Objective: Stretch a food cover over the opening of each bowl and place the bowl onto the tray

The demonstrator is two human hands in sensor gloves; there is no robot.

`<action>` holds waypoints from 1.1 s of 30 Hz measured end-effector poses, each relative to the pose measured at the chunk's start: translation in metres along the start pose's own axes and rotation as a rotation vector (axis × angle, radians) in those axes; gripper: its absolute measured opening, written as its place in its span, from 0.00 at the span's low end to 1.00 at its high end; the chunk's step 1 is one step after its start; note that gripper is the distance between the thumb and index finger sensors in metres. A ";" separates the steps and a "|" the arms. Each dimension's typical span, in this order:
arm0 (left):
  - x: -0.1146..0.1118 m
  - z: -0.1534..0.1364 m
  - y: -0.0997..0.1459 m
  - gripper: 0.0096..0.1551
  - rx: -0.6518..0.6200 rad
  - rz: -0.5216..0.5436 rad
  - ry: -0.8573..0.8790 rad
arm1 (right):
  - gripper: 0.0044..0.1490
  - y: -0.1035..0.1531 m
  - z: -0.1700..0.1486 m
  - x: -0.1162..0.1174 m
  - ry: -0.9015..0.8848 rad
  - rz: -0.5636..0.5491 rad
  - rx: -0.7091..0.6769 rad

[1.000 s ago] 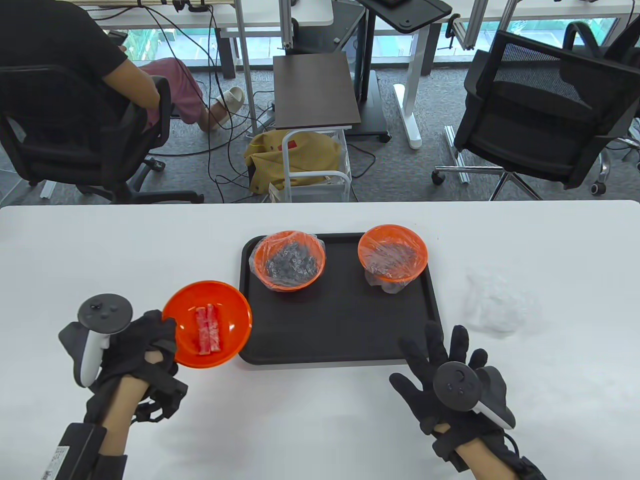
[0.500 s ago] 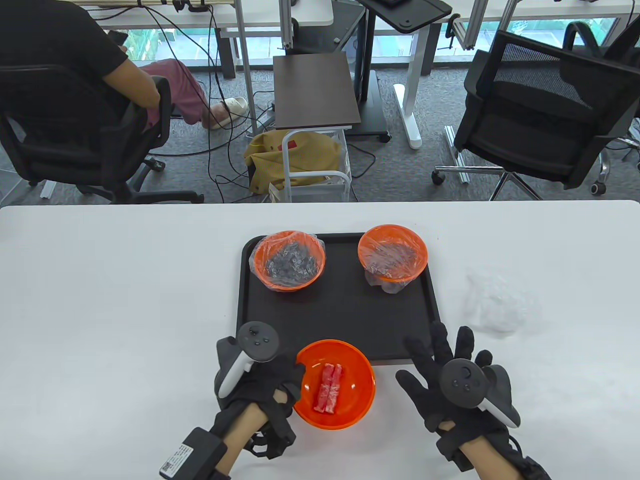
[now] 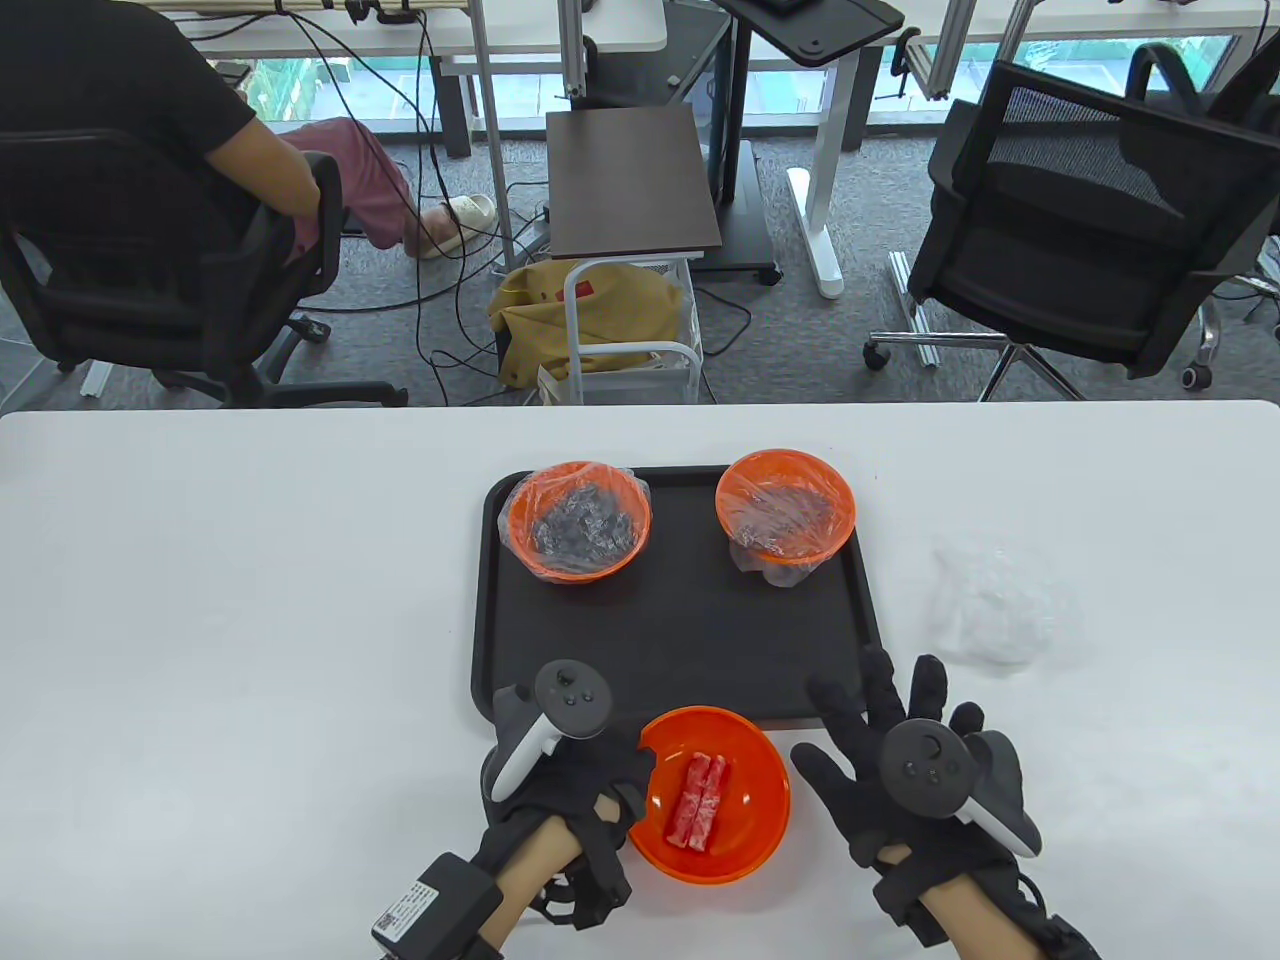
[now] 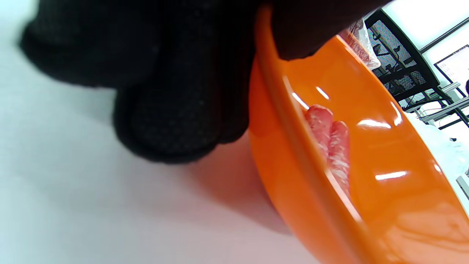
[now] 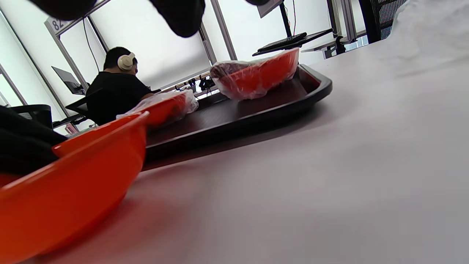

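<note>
Now, left hand (image 3: 560, 800) is gripping the uncovered bowl (image 3: 715, 795) by its rim, right hand (image 3: 900, 750) is lying spread and empty; best setting bowl flat near the covers (image 3: 1000, 605) before stretching one.

Three orange bowls (image 3: 714, 793), two of them covered, one tray (image 3: 680, 640), two gloved hands (image 3: 565, 790).

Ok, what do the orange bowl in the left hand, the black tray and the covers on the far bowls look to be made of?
Orange bowl: probably glossy hard plastic; sharp highlights streak its inside in the left wrist view.
Black tray: likely plastic with a matte, faintly textured face and a smoother raised rim.
Covers: thin clear plastic film, wrinkled and glinting, bunched under the rims.
</note>
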State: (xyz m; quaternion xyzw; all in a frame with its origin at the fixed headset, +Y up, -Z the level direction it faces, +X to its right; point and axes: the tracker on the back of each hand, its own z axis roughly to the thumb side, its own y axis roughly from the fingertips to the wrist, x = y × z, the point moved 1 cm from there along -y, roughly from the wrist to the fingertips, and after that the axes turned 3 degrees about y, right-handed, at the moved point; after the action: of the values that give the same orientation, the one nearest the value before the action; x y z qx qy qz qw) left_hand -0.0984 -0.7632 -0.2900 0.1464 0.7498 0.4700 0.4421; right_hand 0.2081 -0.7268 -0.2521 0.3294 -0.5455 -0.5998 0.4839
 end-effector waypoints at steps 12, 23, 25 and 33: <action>-0.003 -0.007 -0.002 0.30 0.029 -0.012 0.022 | 0.52 0.000 -0.001 0.000 -0.002 0.004 0.004; 0.031 0.000 0.039 0.52 0.031 0.137 -0.116 | 0.55 0.002 -0.016 -0.012 -0.072 -0.047 0.039; 0.046 0.006 0.053 0.54 -0.050 0.264 -0.239 | 0.56 0.002 -0.027 -0.018 -0.068 -0.089 0.070; 0.058 -0.012 0.056 0.57 -0.076 0.543 -0.386 | 0.61 0.001 -0.077 -0.033 -0.141 -0.237 0.240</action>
State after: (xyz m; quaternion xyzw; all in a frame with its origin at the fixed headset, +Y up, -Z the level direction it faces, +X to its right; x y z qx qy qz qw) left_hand -0.1518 -0.7039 -0.2717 0.4105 0.5677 0.5618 0.4398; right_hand 0.2896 -0.7216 -0.2696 0.4042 -0.6030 -0.6047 0.3275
